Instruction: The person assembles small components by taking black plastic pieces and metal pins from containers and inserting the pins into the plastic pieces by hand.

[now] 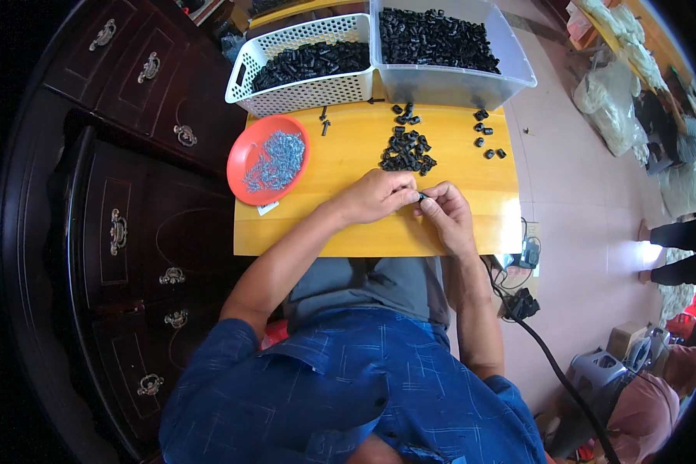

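Near the front of the yellow table, my left hand [375,197] and my right hand [449,216] meet, fingertips pinched on one small black plastic part [421,198]. My fingers cover most of it, so its exact shape is hidden. Just beyond them lies a heap of short black plastic pieces [407,151]. To the left, a red plate [237,158] carries many small silvery screws [277,160]. A few black pieces [484,130] are scattered at the right, and some thin dark parts [325,124] rest beside the plate.
At the table's [348,240] far edge stand a white perforated basket [309,91] and a translucent bin [448,81], both holding black pieces. Dark drawers [131,255] flank the left. A black cable [545,348] runs on the right; another person [646,402] is at lower right.
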